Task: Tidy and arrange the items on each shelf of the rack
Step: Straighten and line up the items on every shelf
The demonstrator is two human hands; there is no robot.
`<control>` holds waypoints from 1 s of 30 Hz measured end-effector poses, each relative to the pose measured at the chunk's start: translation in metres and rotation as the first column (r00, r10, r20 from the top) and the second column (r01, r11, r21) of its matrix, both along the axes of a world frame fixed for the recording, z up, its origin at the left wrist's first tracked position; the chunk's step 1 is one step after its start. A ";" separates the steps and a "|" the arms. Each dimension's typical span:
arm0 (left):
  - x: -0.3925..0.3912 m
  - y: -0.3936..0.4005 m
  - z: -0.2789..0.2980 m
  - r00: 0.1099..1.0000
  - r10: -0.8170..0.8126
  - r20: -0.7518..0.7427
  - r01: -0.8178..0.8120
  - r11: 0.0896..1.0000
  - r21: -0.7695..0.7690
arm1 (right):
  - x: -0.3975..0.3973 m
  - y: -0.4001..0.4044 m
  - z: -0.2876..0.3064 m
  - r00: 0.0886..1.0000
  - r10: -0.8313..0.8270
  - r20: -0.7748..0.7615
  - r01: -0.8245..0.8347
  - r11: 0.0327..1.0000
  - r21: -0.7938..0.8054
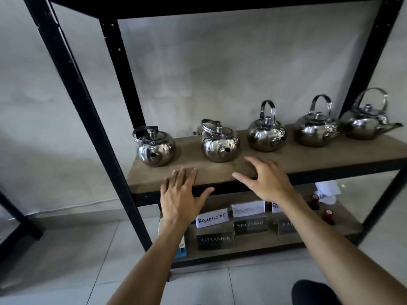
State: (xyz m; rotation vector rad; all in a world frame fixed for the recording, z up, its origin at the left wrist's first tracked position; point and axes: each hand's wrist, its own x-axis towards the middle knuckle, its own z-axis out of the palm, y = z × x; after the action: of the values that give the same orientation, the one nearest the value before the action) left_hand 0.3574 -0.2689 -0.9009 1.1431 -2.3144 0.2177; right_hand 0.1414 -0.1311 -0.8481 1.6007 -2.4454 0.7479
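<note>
dim soft daylight, glare spots on kettles [221,143] beyond the fingertips [193,171], wide-angle bowing at rack posts [72,89], slight overall softness

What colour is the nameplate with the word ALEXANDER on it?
The nameplate is black with pale lettering, seen in the head view on the lower shelf.

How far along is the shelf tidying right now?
The five kettles already stand in a row on the middle shelf, though two handles lie folded down. Nothing is in hand: the left hand and right hand hover open at the shelf's front edge. The name plates on the lower shelf still look loosely placed.
</note>
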 end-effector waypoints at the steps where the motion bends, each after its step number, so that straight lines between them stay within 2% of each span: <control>1: 0.001 0.000 0.000 1.000 -0.001 -0.005 0.001 1.000 -0.010 | 0.009 -0.003 0.002 1.000 0.004 -0.005 -0.004 1.000 -0.004; 7: -0.001 0.000 -0.002 0.999 -0.025 -0.031 0.024 1.000 -0.012 | 0.035 -0.018 -0.011 0.997 0.026 -0.069 -0.021 0.997 0.074; 12: 0.000 0.001 0.000 1.000 -0.003 -0.016 0.004 1.000 0.031 | 0.031 -0.019 -0.030 0.994 0.014 -0.104 -0.015 1.000 -0.011; 14: -0.003 0.007 0.009 1.000 0.021 -0.021 -0.019 0.994 0.110 | 0.027 -0.018 -0.033 0.992 0.033 -0.121 -0.036 0.999 -0.023; 16: -0.008 0.007 0.023 0.994 0.007 -0.108 0.018 0.974 0.227 | 0.022 -0.019 -0.037 0.988 0.042 -0.152 -0.048 0.998 -0.039; 18: -0.013 -0.002 0.039 0.961 -0.080 -0.265 0.180 0.908 0.379 | 0.018 -0.020 -0.042 0.984 0.047 -0.170 -0.057 0.997 -0.052; 21: -0.030 -0.030 0.059 0.855 -0.182 -0.486 0.471 0.667 0.577 | 0.015 -0.023 -0.047 0.984 0.034 -0.175 -0.050 0.995 -0.092; 23: -0.044 -0.048 0.066 0.775 -0.084 -0.626 0.554 0.566 0.610 | 0.014 -0.025 -0.049 0.984 0.029 -0.178 -0.051 0.991 -0.122; 25: -0.058 -0.063 0.068 0.730 -0.026 -0.683 0.599 0.506 0.621 | 0.011 -0.027 -0.053 0.982 0.030 -0.184 -0.057 0.988 -0.146; 30: -0.081 -0.091 0.062 0.666 -0.148 -0.732 0.711 0.424 0.561 | 0.009 -0.029 -0.056 0.981 0.028 -0.190 -0.064 0.980 -0.186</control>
State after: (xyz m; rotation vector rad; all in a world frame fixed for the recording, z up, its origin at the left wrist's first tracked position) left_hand 0.2767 -0.3595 -0.8390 0.6631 -1.9807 -1.4251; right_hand 0.1507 -0.1605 -0.9046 1.5822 -2.1435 0.7755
